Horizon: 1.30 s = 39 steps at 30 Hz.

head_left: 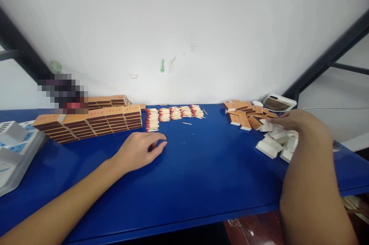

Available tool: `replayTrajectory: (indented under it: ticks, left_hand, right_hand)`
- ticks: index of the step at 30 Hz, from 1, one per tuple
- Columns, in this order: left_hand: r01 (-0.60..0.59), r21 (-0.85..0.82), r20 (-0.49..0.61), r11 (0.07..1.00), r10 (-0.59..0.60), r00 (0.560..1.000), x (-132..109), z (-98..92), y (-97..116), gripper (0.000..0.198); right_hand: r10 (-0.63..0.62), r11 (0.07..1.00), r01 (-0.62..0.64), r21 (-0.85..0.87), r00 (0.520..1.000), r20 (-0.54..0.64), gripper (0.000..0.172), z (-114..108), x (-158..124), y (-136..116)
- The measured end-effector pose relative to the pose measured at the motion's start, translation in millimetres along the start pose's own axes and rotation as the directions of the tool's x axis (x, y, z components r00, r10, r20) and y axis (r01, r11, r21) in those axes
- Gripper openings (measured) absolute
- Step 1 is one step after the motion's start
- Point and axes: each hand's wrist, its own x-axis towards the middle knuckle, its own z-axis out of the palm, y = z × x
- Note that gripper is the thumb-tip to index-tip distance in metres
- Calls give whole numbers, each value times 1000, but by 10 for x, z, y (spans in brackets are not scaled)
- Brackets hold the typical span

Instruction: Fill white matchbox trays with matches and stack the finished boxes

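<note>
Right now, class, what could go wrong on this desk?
The left hand is close to the match piles; a careless sweep might scatter them. The right hand is at the loose trays, so it could knock some aside. The box stack, several layers high, might topple if bumped.

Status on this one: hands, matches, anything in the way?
Left hand near match piles, nothing visibly held. Right hand at white trays, grip unclear. One loose match in front of the piles.

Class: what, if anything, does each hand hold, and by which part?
The left hand holds nothing; whether the right hand grips a white tray cannot be told.
</note>
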Motion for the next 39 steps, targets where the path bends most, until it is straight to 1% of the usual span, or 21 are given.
replayTrajectory:
  ticks: [3, 4, 6, 7, 8, 9, 11, 13, 15, 17, 19, 22, 24, 25, 26, 27, 29, 30, 32, 36, 39]
  left_hand:
    - [2, 3, 0, 1000, -2, 1000, -2, -2, -2, 17]
    - [1, 4, -3, 1000, -1, 1000, 0, -6, -1, 16]
    - [-1, 5, -7, 1000, 1, 1000, 7, -12, -1, 16]
    - [0, 6, -6, 1000, 0, 1000, 10, -13, -2, 16]
    - [4, 7, -7, 1000, -4, 1000, 12, -12, -3, 16]
    - [9, 8, -6, 1000, -8, 1000, 13, -8, -5, 16]
    - [18, 5, -5, 1000, -18, 1000, 7, 8, -8, 16]
    - [17, -6, -3, 1000, -17, 1000, -4, 27, -7, 16]
    - [23, -18, -5, 1000, -24, 1000, -16, 35, 3, 16]
    - [57, -27, -5, 998, -57, 998, -19, 21, 23, 17]
    - [111, -29, 31, 993, -111, 993, -12, -15, 52, 26]
    - [174, -30, 141, 984, -169, 976, 6, -69, 91, 53]
    - [190, -29, 189, 981, -181, 965, 10, -77, 99, 60]
    - [195, -25, 204, 980, -186, 961, 9, -71, 97, 61]
    - [200, -21, 211, 980, -191, 959, 6, -61, 92, 60]
    - [203, -18, 215, 979, -195, 957, 3, -48, 85, 57]
    - [209, -24, 215, 978, -199, 956, 0, -25, 74, 47]
    - [208, -36, 215, 977, -196, 957, 1, -18, 72, 40]
    - [207, -74, 214, 976, -187, 959, 8, -12, 75, 31]
    - [186, -132, 200, 974, -158, 967, 22, -7, 98, 37]
    - [159, -123, 219, 980, -130, 967, 24, 12, 106, 39]
  right_hand:
    - [146, 989, -148, -7, 969, 198, 36, -72, -38, -68]
    - [189, 981, -192, -4, 961, 200, 30, -132, -71, -119]
    - [205, 976, -210, 55, 975, 80, 23, -270, -163, -275]
    - [163, 980, -158, 117, 986, -33, 24, -333, -223, -386]
    - [88, 979, -55, 197, 983, -163, 28, -383, -296, -523]
    - [-16, 952, 88, 294, 970, -242, 31, -415, -386, -685]
    - [-207, 822, 323, 469, 937, -282, 26, -419, -627, -1068]
    - [-439, 637, 525, 564, 849, -295, 22, -356, -963, -1480]
    - [-687, 453, 681, 576, 678, -261, 14, -263, -1363, -1840]
    - [-828, 285, 715, 639, 519, -211, 12, -182, -1757, -2090]
    - [-867, 205, 634, 745, 471, -162, 35, -144, -2066, -2216]
    - [-881, 150, 310, 939, 474, -15, 51, -174, -2266, -2242]
    - [-872, 139, 87, 986, 483, 81, 47, -207, -2227, -2213]
    - [-859, 148, 38, 988, 500, 110, 43, -210, -2169, -2196]
    - [-837, 169, 53, 984, 535, 115, 37, -198, -2093, -2180]
    - [-810, 205, 129, 970, 578, 94, 30, -170, -2005, -2163]
    - [-764, 307, 378, 873, 645, -11, 16, -67, -1817, -2131]
    - [-758, 357, 494, 793, 649, -63, 10, 0, -1727, -2116]
    - [-766, 424, 619, 661, 635, -103, 5, 140, -1579, -2090]
    - [-783, 471, 653, 593, 619, -60, 11, 326, -1433, -2075]
    - [-810, 455, 663, 594, 585, -34, 16, 316, -1432, -2093]
